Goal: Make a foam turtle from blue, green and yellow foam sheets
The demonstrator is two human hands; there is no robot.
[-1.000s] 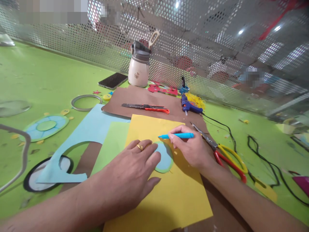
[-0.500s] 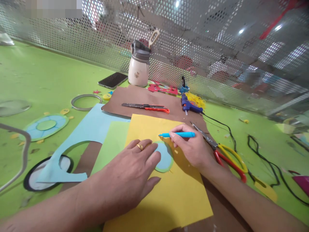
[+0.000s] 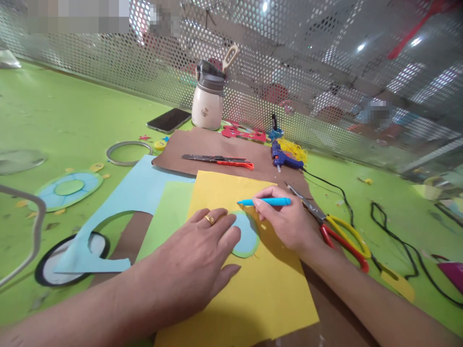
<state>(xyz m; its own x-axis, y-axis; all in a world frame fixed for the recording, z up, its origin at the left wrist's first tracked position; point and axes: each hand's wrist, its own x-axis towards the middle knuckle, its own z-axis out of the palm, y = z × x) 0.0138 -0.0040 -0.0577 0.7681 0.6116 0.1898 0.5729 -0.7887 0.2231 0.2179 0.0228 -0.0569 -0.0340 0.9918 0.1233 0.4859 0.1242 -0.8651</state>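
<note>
Yellow sheet (image 3: 231,284) on bench: your left hand (image 3: 197,260) lies flat, pinning blue disc (image 3: 246,236). Your right hand (image 3: 289,221) grips blue marker (image 3: 265,202) at disc's far edge; tip barely shifted since earlier, so tracing still under way.

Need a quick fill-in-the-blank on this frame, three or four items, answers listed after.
1. The right hand holds a blue ____.
2. The left hand presses a round blue cutout onto the ____ sheet.
3. The scissors lie to the ____ of the right hand.
4. The ring is on the ____ hand.

Missing words: pen; yellow; right; left
</note>
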